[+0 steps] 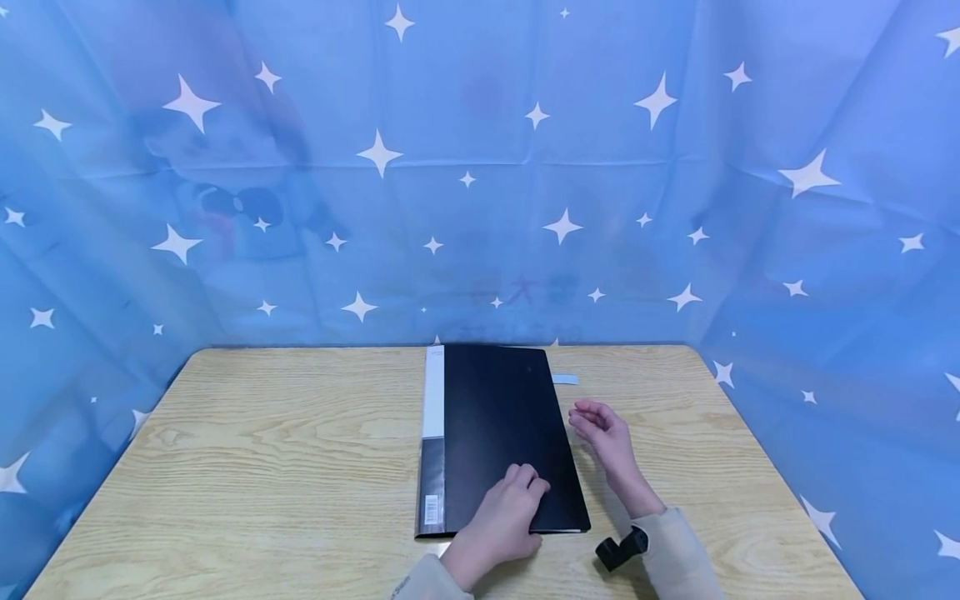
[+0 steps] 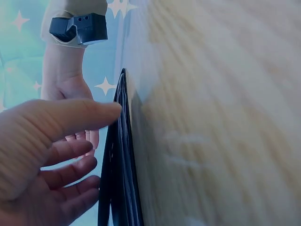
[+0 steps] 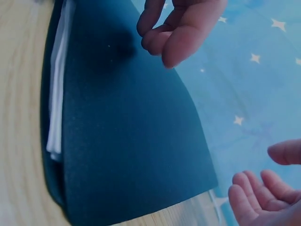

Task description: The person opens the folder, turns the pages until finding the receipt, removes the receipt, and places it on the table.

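Observation:
A closed black file folder (image 1: pixel 502 425) lies on the table, its spine on the left with a white label strip and a barcode sticker. The left hand (image 1: pixel 504 515) is at the folder's front edge, fingers over the cover. In the left wrist view its thumb (image 2: pixel 89 114) extends by the folder's edge; whether it touches is unclear. Beside the folder's right edge hovers the right hand (image 1: pixel 606 435), apart from the cover, its fingers loosely bent around nothing. White sheets (image 3: pixel 57 94) show between the covers in the right wrist view.
A light blue strip (image 1: pixel 566 379) lies on the wooden table (image 1: pixel 285 467) by the folder's far right side. A black wrist camera (image 1: pixel 622 548) sits on the right sleeve. Blue star-patterned curtains (image 1: pixel 480 200) surround the table's back and sides.

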The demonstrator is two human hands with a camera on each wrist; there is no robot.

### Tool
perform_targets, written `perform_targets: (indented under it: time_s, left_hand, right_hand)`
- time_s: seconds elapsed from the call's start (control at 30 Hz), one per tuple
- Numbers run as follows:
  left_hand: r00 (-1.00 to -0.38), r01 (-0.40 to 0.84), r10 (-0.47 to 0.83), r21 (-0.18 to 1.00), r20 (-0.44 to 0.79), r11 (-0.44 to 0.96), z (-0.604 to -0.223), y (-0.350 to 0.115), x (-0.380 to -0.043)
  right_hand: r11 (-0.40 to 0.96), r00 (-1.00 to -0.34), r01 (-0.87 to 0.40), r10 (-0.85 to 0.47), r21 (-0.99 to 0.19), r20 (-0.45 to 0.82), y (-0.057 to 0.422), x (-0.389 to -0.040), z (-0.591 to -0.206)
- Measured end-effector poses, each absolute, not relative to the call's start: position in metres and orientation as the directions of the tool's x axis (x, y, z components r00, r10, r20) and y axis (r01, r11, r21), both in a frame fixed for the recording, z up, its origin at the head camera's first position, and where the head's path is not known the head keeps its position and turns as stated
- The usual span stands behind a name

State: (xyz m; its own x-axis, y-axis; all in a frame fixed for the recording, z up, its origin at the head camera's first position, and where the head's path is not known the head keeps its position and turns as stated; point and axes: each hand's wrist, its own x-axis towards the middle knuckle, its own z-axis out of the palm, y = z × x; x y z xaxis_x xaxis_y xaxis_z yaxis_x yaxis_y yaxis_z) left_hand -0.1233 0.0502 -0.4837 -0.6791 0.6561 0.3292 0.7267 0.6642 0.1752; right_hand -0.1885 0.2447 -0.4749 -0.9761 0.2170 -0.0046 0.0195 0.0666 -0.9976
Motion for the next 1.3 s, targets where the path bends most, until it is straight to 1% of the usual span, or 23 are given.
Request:
perform_targets:
  time_s: [0.17, 0.3, 0.43, 0.63, 0.77, 0.93, 1.1, 1.3]
  left_hand:
    - [-0.677, 0.722, 0.647, 0.143, 0.352, 0.677, -0.485, 0.052, -0.125]
    - [-0.674, 0.721, 0.647, 0.125, 0.356, 0.682, -0.484, 0.053, -0.124]
    - [-0.675, 0.714, 0.645, 0.098, 0.358, 0.693, -0.482, 0.055, -0.122]
    - [-0.676, 0.701, 0.625, 0.078, 0.391, 0.709, -0.478, 0.056, -0.116]
    - [-0.667, 0.699, 0.615, 0.07, 0.42, 0.711, -0.477, 0.057, -0.113]
    - [-0.639, 0.705, 0.6, 0.054, 0.481, 0.708, -0.475, 0.055, -0.11]
    - [-0.617, 0.713, 0.572, 0.078, 0.541, 0.697, -0.47, 0.052, -0.107]
    - [-0.637, 0.719, 0.527, 0.187, 0.562, 0.669, -0.461, 0.047, -0.106]
  right_hand:
    - [0.054, -0.975, 0.061, 0.216, -0.997, -0.048, 0.245, -0.189, -0.473]
    - [0.018, -0.974, 0.085, 0.212, -0.996, -0.079, 0.246, -0.188, -0.473]
    - [-0.019, -0.975, 0.088, 0.203, -0.996, -0.09, 0.246, -0.188, -0.474]
    - [-0.026, -0.976, 0.091, 0.196, -0.996, -0.094, 0.247, -0.188, -0.472]
    - [-0.028, -0.975, 0.094, 0.198, -0.995, -0.097, 0.249, -0.187, -0.47]
    - [-0.069, -0.972, 0.087, 0.213, -0.994, -0.1, 0.252, -0.187, -0.468]
    - [-0.081, -0.971, 0.081, 0.22, -0.993, -0.097, 0.254, -0.189, -0.469]
    - [-0.078, -0.971, 0.084, 0.217, -0.993, -0.099, 0.253, -0.192, -0.472]
